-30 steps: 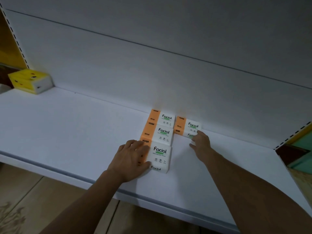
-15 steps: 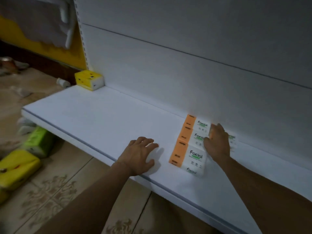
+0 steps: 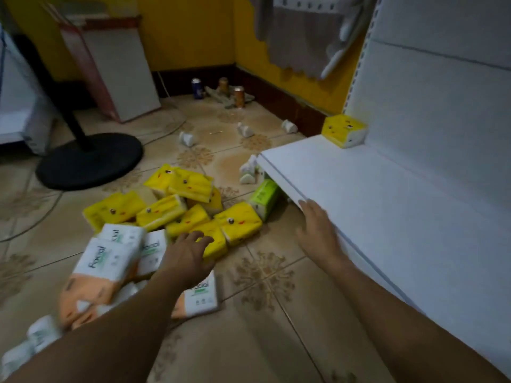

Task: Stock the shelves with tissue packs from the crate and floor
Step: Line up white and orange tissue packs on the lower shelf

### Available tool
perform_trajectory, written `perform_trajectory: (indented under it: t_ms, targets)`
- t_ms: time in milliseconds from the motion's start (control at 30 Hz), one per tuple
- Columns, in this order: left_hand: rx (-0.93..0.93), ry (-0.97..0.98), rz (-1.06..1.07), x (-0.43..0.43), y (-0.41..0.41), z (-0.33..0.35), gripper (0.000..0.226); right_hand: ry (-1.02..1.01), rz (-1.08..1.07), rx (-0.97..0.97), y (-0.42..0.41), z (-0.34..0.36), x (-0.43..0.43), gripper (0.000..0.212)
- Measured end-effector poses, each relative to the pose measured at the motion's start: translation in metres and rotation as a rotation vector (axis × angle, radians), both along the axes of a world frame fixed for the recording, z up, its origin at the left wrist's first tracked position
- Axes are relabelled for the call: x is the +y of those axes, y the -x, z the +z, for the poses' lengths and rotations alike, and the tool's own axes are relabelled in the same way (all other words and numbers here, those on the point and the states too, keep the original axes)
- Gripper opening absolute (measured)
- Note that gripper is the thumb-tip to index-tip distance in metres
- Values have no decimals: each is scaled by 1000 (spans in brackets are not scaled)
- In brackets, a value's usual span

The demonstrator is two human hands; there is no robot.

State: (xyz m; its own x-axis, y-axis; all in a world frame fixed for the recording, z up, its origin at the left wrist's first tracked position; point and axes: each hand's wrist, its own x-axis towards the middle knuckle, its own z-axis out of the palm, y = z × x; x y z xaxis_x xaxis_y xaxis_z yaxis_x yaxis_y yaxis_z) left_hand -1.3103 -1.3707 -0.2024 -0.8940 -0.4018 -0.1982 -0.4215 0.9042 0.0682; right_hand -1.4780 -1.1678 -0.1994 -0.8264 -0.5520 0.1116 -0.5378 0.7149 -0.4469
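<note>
Several yellow tissue packs (image 3: 177, 205) lie heaped on the tiled floor, with white-and-orange Facial packs (image 3: 106, 261) in front of them and one green pack (image 3: 264, 199) under the shelf edge. My left hand (image 3: 188, 254) hovers open over the packs, fingers spread above a yellow pack (image 3: 214, 244) and holding nothing. My right hand (image 3: 318, 230) rests flat and empty against the front edge of the white shelf (image 3: 373, 194). One yellow pack (image 3: 345, 131) stands at the shelf's far back corner.
A black round fan base (image 3: 88, 158) stands on the floor at the left. A white board (image 3: 119, 76) leans on the yellow wall. Cans (image 3: 239, 96) and small white pieces (image 3: 188, 139) lie near the skirting.
My view has swung left from the shelf down to the floor. Both hands have left the Facial packs on the shelf; the left one now reaches over the floor pile, the right is at the shelf edge.
</note>
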Motion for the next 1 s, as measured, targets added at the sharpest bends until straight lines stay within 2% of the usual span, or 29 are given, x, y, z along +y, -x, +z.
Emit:
perform_trajectory:
  t_ms: [67,167,300,367,467,533,600,767,867,933,1000]
  targets:
    - [-71,-44,111,-20,-22,-17,55,-72,156,-164,-26,-27,-47,64]
    - [-150,-229,231,-32,-41,-40,54,-166,331,-402,-75,-65,-96,64]
    - [-206,-353,324,-23,-43,-67,64,-289,370,-637,-123,-106,-124,67]
    - [-269,-409,405,-14,-41,-79,74,-307,315,-666,-131,-117,-126,63]
    - [-294,-439,458,-6,-37,-90,83,-293,273,-586,-129,-120,-122,54]
    - [-244,-478,534,-8,-32,-89,88,-224,254,-585,-124,-115,-116,52]
    - [-188,-497,553,-11,-25,-85,81,-133,197,-633,-115,-106,-108,50]
    - [31,-324,342,8,3,-57,65,153,-22,-762,-80,-72,-70,61]
    - [273,-444,233,38,39,-34,56,328,-107,-759,-57,-41,-38,70]
    - [412,-443,151,65,67,-12,50,413,-162,-727,-42,-13,-15,70]
    - [537,-431,46,98,92,13,45,455,-239,-614,-28,19,18,67]
